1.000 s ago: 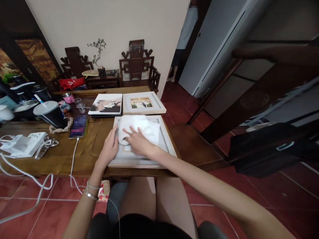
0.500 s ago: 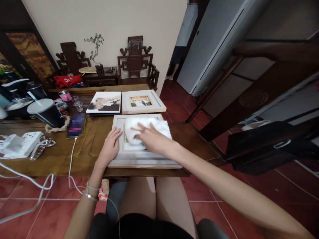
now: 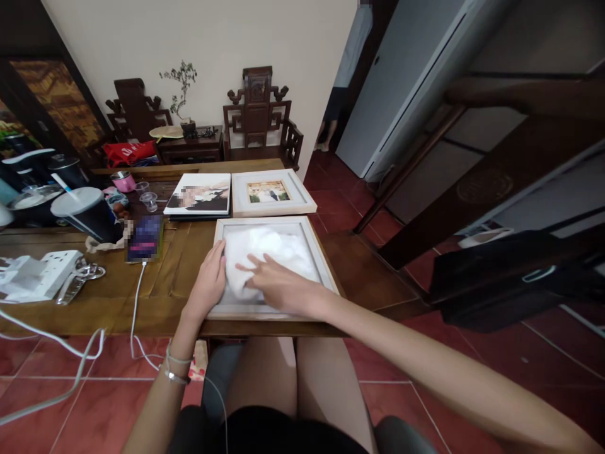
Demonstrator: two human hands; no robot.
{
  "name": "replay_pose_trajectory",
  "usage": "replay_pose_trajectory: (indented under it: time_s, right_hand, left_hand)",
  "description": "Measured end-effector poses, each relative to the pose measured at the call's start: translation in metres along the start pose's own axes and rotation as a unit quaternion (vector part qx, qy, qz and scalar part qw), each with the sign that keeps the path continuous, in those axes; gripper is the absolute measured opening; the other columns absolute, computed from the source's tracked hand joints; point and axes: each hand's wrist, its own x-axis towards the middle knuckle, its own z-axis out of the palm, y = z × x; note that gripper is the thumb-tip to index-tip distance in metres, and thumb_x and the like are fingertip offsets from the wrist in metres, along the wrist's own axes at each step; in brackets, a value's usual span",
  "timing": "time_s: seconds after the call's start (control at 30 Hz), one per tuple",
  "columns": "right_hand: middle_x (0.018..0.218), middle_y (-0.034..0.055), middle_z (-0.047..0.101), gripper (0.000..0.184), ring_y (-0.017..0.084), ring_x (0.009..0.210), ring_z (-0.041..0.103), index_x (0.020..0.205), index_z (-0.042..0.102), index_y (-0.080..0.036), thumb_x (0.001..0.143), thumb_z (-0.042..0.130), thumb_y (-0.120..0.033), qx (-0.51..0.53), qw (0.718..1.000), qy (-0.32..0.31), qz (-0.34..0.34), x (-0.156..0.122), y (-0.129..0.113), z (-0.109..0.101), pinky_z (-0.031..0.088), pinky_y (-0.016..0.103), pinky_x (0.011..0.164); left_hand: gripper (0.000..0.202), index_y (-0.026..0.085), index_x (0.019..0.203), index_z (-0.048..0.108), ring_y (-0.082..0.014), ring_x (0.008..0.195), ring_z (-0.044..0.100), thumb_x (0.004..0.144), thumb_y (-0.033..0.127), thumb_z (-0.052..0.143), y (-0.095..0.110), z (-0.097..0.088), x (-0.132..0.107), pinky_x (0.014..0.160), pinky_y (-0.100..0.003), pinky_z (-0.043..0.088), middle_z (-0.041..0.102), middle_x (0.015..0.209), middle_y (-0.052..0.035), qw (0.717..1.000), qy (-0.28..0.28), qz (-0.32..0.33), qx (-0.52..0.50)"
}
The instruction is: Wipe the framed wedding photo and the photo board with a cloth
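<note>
Frame (image 3: 325, 268) lies flat at the bench's (image 3: 184, 265) near edge. Left hand (image 3: 208, 287) braces its left rail against sliding. Right hand (image 3: 280, 289) presses the white cloth (image 3: 278, 247) onto the glass; both grips apart, fingers flat.

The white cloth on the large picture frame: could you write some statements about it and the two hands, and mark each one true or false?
1. The right hand lies flat on the crumpled white cloth. True.
2. The cloth lies inside the large pale wooden picture frame. True.
3. The left hand is raised in the air, touching nothing. False: it rests on the large frame's left edge.
4. The large frame stands upright against the wall. False: it lies flat on the brown wooden table.
</note>
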Motion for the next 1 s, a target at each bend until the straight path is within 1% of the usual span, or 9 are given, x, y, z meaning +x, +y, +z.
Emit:
replay_pose_trajectory:
  time_s: [0.13, 0.27, 0.37, 0.47, 0.6, 0.7, 0.8, 0.9, 1.0]
  right_hand:
    - [0.133, 0.0100, 0.059, 0.038, 0.030, 0.132, 0.043, 0.098, 0.069, -0.016, 0.072, 0.049, 0.003, 0.064, 0.997, -0.044, -0.025, -0.041, -0.031, -0.023, 0.035, 0.047, 0.106]
    - [0.133, 0.0131, 0.059, 0.037, 0.031, 0.132, 0.043, 0.094, 0.071, -0.014, 0.072, 0.048, 0.005, 0.030, 0.997, -0.055, 0.038, -0.037, -0.039, -0.030, 0.037, 0.045, 0.105]
    - [0.145, 0.0120, 0.046, 0.039, 0.032, 0.137, 0.035, 0.098, 0.072, -0.017, 0.072, 0.051, 0.004, -0.050, 0.995, 0.000, 0.084, -0.012, -0.021, -0.011, 0.030, 0.050, 0.109]
    - [0.148, 0.0105, 0.042, 0.040, 0.034, 0.138, 0.032, 0.106, 0.071, -0.019, 0.076, 0.054, 0.000, -0.148, 0.978, 0.064, 0.135, 0.016, 0.010, 0.004, 0.022, 0.056, 0.111]
    - [0.151, 0.0106, 0.038, 0.035, 0.036, 0.141, 0.025, 0.109, 0.070, -0.017, 0.083, 0.051, -0.005, -0.209, 0.952, 0.130, 0.180, 0.045, 0.046, -0.003, 0.016, 0.058, 0.113]
    - [0.150, 0.0157, 0.038, 0.030, 0.038, 0.139, 0.027, 0.109, 0.070, -0.013, 0.083, 0.055, -0.008, -0.192, 0.961, 0.111, 0.167, 0.052, 0.055, -0.009, 0.019, 0.058, 0.112]
    - [0.146, 0.0142, 0.045, 0.031, 0.035, 0.136, 0.035, 0.106, 0.071, -0.014, 0.078, 0.058, -0.007, -0.178, 0.973, 0.079, 0.128, 0.040, 0.043, -0.004, 0.026, 0.051, 0.111]
    - [0.142, 0.0131, 0.050, 0.037, 0.032, 0.133, 0.040, 0.104, 0.071, -0.016, 0.073, 0.057, -0.003, -0.125, 0.989, 0.044, 0.069, 0.011, 0.017, 0.001, 0.031, 0.047, 0.109]
    - [0.135, 0.0162, 0.056, 0.039, 0.032, 0.129, 0.045, 0.102, 0.071, -0.013, 0.069, 0.053, 0.000, -0.029, 0.999, -0.005, 0.025, -0.024, -0.013, -0.010, 0.038, 0.044, 0.103]
  left_hand:
    - [0.043, 0.010, 0.132, 0.052, -0.0225, 0.138, 0.038, 0.097, 0.025, 0.032, -0.003, 0.002, 0.000, 0.117, -0.043, 0.028, 0.050, 0.142, -0.0149, 1.000, -0.011, 0.020, 0.014]
    - [0.039, 0.011, 0.125, 0.059, -0.0234, 0.139, 0.035, 0.096, 0.022, 0.034, -0.007, 0.005, 0.000, 0.116, -0.046, 0.029, 0.055, 0.137, -0.0134, 0.998, -0.032, 0.046, 0.038]
    - [0.039, 0.014, 0.128, 0.056, -0.0239, 0.140, 0.034, 0.095, 0.021, 0.037, -0.009, 0.006, -0.001, 0.115, -0.049, 0.030, 0.054, 0.138, -0.0120, 0.997, -0.037, 0.052, 0.050]
    - [0.039, 0.013, 0.129, 0.055, -0.0245, 0.140, 0.033, 0.095, 0.021, 0.037, -0.008, 0.006, -0.002, 0.114, -0.050, 0.031, 0.053, 0.139, -0.0132, 0.997, -0.043, 0.045, 0.055]
    - [0.038, 0.011, 0.126, 0.057, -0.0257, 0.139, 0.035, 0.095, 0.021, 0.037, -0.005, 0.004, -0.002, 0.114, -0.050, 0.032, 0.054, 0.138, -0.0148, 0.997, -0.039, 0.037, 0.058]
    - [0.038, 0.010, 0.125, 0.058, -0.0264, 0.139, 0.036, 0.094, 0.021, 0.038, -0.004, 0.004, -0.001, 0.114, -0.050, 0.032, 0.054, 0.138, -0.0153, 0.997, -0.035, 0.041, 0.058]
    - [0.037, 0.012, 0.125, 0.058, -0.0261, 0.139, 0.036, 0.094, 0.021, 0.039, -0.004, 0.004, -0.001, 0.114, -0.050, 0.032, 0.054, 0.138, -0.0151, 0.998, -0.031, 0.040, 0.049]
    - [0.037, 0.013, 0.124, 0.059, -0.0254, 0.139, 0.035, 0.094, 0.021, 0.039, -0.004, 0.004, -0.001, 0.114, -0.050, 0.031, 0.054, 0.137, -0.0147, 0.998, -0.030, 0.037, 0.037]
    - [0.038, 0.012, 0.126, 0.058, -0.0252, 0.140, 0.034, 0.094, 0.022, 0.039, -0.003, 0.004, -0.002, 0.115, -0.050, 0.030, 0.052, 0.139, -0.0152, 0.998, -0.033, 0.028, 0.034]
